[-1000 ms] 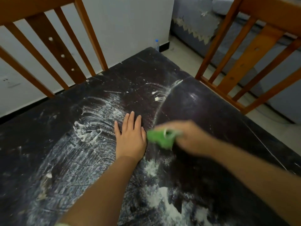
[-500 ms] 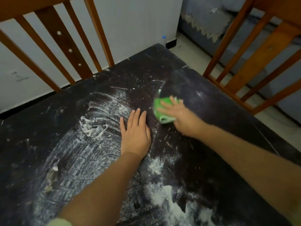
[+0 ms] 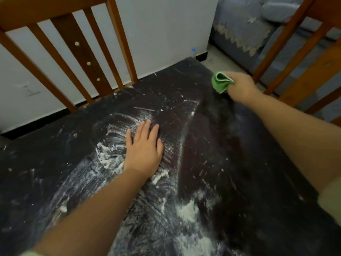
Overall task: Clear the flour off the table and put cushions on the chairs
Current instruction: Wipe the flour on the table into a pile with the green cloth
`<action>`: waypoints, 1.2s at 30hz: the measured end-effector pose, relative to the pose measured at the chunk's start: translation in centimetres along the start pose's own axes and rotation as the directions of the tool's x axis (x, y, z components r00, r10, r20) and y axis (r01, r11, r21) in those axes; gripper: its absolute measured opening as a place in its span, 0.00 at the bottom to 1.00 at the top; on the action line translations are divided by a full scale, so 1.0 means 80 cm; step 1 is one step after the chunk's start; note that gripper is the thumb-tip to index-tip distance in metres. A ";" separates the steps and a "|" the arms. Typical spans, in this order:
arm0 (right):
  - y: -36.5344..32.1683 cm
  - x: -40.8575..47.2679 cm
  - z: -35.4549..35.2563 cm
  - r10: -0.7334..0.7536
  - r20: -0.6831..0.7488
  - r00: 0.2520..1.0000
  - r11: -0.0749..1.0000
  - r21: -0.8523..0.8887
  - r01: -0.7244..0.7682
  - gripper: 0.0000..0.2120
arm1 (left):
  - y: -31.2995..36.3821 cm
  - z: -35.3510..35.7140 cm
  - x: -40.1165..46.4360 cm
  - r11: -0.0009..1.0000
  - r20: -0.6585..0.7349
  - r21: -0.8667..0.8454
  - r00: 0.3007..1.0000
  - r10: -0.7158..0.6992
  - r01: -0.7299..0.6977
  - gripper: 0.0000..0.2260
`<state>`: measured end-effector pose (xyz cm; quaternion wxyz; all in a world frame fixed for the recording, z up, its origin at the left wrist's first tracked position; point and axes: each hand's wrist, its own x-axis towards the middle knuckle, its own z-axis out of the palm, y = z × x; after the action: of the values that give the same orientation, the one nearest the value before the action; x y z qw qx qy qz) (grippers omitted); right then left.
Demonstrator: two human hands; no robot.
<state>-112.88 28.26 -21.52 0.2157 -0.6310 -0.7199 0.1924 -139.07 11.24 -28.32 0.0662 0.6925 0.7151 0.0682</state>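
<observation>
A dark table (image 3: 239, 163) is smeared with white flour (image 3: 186, 211), thickest near the front middle and in swirls left of centre. My left hand (image 3: 144, 150) lies flat, palm down, on the tabletop with fingers slightly apart. My right hand (image 3: 239, 87) is stretched to the table's far right corner and grips a bunched green cloth (image 3: 220, 82) at the edge. A darker wiped strip runs from the front toward that corner. Two wooden chairs stand by the table: one chair back (image 3: 79, 52) at the far left side, another chair back (image 3: 302, 52) at the right.
A white wall with a socket (image 3: 29, 89) is behind the left chair. A small bottle (image 3: 193, 51) stands on the floor by the wall corner. A grey-blue sofa (image 3: 258, 24) with a lace cover sits beyond the right chair. No cushions are in view.
My right hand has swept the green cloth away from me, from beside my left hand to the table's far right corner, leaving a wiped strip. My left hand stayed flat in place.
</observation>
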 end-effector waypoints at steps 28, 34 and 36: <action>-0.044 -0.060 0.075 -0.178 0.313 0.933 0.974 -0.077 0.212 0.30 | -0.001 -0.001 0.002 1.000 0.019 -0.013 1.000 0.007 -0.007 0.25; -0.062 -0.243 0.033 -0.496 0.597 0.631 0.858 0.226 0.461 0.29 | 0.000 -0.001 0.003 1.000 0.019 -0.015 1.000 0.013 -0.013 0.27; -0.078 -0.191 0.020 -0.428 0.412 0.804 0.900 0.270 0.341 0.22 | 0.000 -0.002 0.001 1.000 0.032 -0.019 0.999 0.016 -0.015 0.25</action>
<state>-117.24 12.33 -20.44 0.1299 -0.3847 -0.8426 0.3537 -139.10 11.36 -28.16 0.0834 0.6983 0.7080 0.0643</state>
